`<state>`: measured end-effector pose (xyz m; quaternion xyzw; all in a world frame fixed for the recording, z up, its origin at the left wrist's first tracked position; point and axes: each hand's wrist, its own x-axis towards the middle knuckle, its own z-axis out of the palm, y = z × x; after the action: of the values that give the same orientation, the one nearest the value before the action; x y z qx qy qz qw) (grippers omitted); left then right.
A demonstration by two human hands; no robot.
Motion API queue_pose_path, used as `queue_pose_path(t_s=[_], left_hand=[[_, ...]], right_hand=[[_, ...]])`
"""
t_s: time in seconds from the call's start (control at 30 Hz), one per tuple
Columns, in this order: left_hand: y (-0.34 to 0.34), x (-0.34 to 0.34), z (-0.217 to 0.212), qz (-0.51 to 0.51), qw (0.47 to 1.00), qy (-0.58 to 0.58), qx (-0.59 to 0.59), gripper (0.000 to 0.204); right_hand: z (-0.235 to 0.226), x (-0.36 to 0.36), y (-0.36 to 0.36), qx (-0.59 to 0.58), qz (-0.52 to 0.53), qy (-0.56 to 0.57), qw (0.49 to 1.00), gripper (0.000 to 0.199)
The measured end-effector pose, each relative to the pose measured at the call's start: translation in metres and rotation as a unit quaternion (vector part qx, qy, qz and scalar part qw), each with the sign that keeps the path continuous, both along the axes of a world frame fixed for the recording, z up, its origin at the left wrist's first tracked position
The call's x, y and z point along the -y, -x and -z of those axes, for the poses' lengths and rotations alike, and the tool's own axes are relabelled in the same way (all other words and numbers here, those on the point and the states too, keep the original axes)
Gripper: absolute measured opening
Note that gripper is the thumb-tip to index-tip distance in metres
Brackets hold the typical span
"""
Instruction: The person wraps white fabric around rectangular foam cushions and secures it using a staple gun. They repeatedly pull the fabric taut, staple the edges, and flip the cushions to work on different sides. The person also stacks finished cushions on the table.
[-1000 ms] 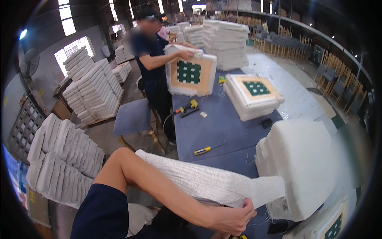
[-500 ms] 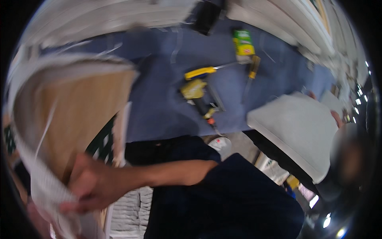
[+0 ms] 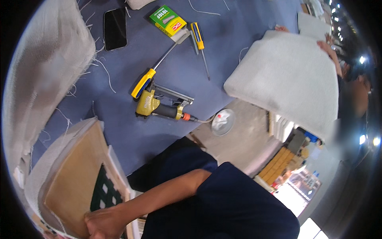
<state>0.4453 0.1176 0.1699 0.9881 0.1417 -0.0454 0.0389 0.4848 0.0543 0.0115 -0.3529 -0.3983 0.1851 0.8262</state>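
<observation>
Reaching toward 7 o'clock out of a dark sleeve (image 3: 242,199) with the right hand (image 3: 106,222), and setting it low against a tilted seat (image 3: 73,175) at 8 o'clock, near the bottom of the green webbing (image 3: 104,191). Curling those fingers narrowly into a fist, but hiding the tips and leaving any grip impossible to tell. Showing only a sliver of the left hand (image 3: 59,236) at the rim between 7 and 8 o'clock, with the spread and hold of its fingers impossible to tell. Turning the seat's wooden underside into view, with pale fabric (image 3: 59,147) wrapping its outer edge. Seeing on the blue desk (image 3: 223,40), toward 10 o'clock, a staple gun (image 3: 164,109) just beside a yellow-handled screwdriver (image 3: 143,83); a black phone (image 3: 115,30) at 11; a green-and-yellow box (image 3: 168,20) and a second screwdriver (image 3: 197,36) near 12. Having a pale, thread-edged cushion (image 3: 47,67) between 9 and 10 o'clock. Facing, at 2 o'clock, another light cushion (image 3: 286,79) under a co-worker's hand (image 3: 327,48). Looking past the desk's edge at 3 o'clock onto a round basin (image 3: 223,129).
</observation>
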Motion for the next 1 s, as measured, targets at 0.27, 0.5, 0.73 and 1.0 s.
queue_pose_path(t_s=[0.27,0.5,0.73,1.0], left_hand=[[0.026,0.000,-0.020,-0.063,0.997,0.044,0.000,0.039],[0.039,-0.015,-0.015,-0.102,0.990,0.092,0.016,0.079],[0.056,0.012,-0.027,-0.116,0.987,0.083,0.078,0.093],[0.070,0.003,-0.010,-0.102,0.988,0.045,0.103,0.079]], right_hand=[[0.144,0.227,-0.152,-0.027,0.324,0.534,0.781,0.021],[0.212,0.253,-0.074,0.241,0.193,0.697,0.647,0.092],[0.218,0.242,-0.088,0.300,0.152,0.758,0.559,0.078],[0.020,0.211,-0.027,-0.030,0.095,0.501,0.860,0.035]])
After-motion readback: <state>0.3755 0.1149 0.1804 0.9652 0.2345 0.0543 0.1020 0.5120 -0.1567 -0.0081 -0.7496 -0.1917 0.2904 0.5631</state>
